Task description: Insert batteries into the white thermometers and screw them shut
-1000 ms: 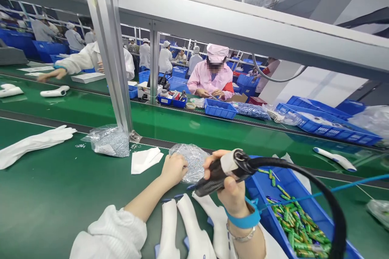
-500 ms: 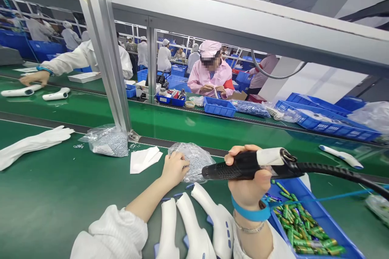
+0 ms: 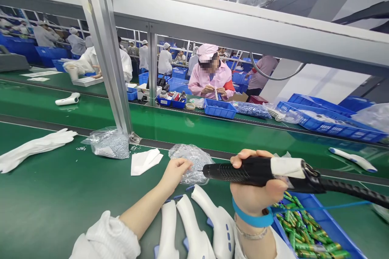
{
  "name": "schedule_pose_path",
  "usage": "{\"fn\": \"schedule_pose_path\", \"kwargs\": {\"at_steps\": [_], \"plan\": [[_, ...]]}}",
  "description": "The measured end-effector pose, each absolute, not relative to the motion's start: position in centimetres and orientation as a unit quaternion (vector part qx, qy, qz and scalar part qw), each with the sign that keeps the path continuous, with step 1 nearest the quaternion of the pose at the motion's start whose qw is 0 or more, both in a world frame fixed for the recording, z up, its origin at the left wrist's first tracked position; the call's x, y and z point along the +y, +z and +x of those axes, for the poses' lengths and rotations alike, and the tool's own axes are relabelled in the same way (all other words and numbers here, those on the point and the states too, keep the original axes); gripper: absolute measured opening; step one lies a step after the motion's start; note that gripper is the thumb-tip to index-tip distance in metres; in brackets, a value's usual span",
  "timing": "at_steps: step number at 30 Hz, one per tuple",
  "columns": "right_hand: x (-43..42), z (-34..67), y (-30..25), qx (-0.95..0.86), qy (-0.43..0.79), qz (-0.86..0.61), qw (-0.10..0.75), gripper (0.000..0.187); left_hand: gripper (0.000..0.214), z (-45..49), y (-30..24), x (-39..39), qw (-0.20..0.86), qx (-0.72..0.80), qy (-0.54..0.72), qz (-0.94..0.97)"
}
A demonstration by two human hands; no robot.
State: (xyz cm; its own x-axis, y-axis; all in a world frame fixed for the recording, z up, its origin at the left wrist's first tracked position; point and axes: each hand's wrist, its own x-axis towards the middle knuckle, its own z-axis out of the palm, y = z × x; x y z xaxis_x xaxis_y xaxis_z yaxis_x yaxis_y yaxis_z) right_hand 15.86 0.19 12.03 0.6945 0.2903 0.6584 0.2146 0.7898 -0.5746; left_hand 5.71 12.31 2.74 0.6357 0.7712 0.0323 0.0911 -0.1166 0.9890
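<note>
While the right hand was clenched round a black electric screwdriver, held level above the near edge of the green work surface with its tip pointing left, the left hand rested with fingers bent down onto a clear plastic bag of small metal screws; whether it pinched a screw could not be told. Screwdriver tip sat just beside the left fingertips, over the bag. Its white tape band and thick black cable ran off toward the right edge. Blue wrist strap circled the right wrist. Three white plastic thermometer shells lay side by side at the near edge, between the two forearms. Blue plastic bin of green batteries stood at the near right corner, just right of the right wrist. Folded white paper lay just left of the bag. Second clear bag of screws sat farther left, against the foot of a slanted aluminium post. White fabric glove lay flat near the left edge. White handheld thermometer lay toward the far right edge, well apart from the hands. Across the line, a person in a pink coat and cap sat behind a small blue tray.
</note>
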Motion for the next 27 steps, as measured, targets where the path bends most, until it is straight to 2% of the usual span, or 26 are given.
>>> {"fn": "schedule_pose_path", "kwargs": {"at_steps": [4,9,27], "plan": [[-0.9,15.1,12.8,-0.410,0.037,-0.323,0.852,0.046,0.031,5.8,3.8,10.8,0.694,0.342,0.279,0.568],[-2.0,14.3,13.6,-0.431,0.023,-0.316,0.845,0.047,0.025,5.8,4.8,9.3,0.770,0.355,0.255,0.465],[-2.6,14.5,13.8,-0.430,0.000,-0.318,0.845,0.050,0.023,5.7,5.6,8.6,0.822,0.358,0.222,0.382]]}}
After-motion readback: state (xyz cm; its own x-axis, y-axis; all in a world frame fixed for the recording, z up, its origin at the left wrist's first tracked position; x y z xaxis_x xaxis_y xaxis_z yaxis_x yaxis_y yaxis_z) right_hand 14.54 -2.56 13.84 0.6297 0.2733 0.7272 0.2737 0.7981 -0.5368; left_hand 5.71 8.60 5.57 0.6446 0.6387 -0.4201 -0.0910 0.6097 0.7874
